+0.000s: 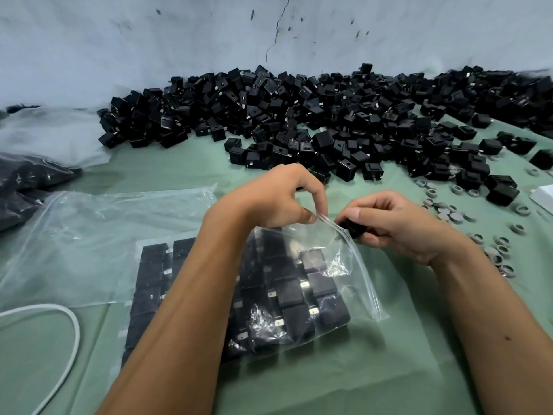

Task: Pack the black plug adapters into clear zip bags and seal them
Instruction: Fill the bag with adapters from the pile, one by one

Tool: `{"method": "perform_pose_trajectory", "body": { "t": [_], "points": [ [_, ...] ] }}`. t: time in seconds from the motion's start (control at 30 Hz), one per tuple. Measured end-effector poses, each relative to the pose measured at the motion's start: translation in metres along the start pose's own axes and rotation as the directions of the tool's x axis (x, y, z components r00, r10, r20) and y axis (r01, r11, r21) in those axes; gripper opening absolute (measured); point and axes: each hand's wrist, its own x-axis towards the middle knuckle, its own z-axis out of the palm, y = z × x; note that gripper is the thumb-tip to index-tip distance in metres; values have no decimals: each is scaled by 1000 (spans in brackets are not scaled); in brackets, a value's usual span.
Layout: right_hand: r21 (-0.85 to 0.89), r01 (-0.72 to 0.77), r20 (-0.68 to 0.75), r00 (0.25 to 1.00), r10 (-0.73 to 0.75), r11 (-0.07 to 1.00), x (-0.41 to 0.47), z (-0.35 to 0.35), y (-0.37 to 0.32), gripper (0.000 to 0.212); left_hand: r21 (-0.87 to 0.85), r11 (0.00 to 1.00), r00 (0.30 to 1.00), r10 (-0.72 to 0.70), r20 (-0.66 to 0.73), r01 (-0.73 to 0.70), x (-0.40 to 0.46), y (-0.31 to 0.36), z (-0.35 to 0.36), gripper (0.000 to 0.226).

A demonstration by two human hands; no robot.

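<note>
Green cloth covered the work surface, backed by a scuffed pale wall with one crack.

Left edge: one dark bagged bundle and one white cable looping near the front.

Left of centre: one empty clear zip bag, lying flat, partly under the bag being filled.

Centre: one clear zip bag lay with its long axis running near-left to far-right, mouth toward the far right, zip strip raised. Black plug adapters were packed inside in rows, metal prongs pointing sideways; about four rows showed, full count hidden by the forearm.

Left hand: fingers curled, thumb and forefinger pinching the zip strip at the bag's mouth.

Right hand: fingers curled round one loose adapter, held at the mouth of the bag; its facing could not be told.

Rear, centre to right: one long heap of loose adapters against the wall, too many to count, pointing every way.

Right: scattered grey rings and discs, several dozen, uncounted.
</note>
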Motion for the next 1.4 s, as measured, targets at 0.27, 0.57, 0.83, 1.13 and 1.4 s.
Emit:
{"method": "perform_pose_trajectory", "body": {
  "t": [0.27,0.57,0.83,1.13,1.4],
  "points": [
    [-11,-5,31,1000,5,1000,-2,12,-7,36,9,995,986,101,-130,-101,1,8,5,13],
    [-94,14,-84,996,-22,995,8,38,-7,35,30,994,981,105,-163,-101,-1,15,2,19],
    [-77,41,-126,991,-50,996,12,50,-3,21,-8,998,985,68,-159,-70,3,9,4,20],
    [-59,2,-208,978,-15,998,17,53,2,26,44,950,950,-310,39,308,-19,-20,-23,20],
    [-94,-13,-185,983,-5,996,19,56,4,23,2,917,916,-397,55,398,-25,-30,-23,18]
  ]
}}
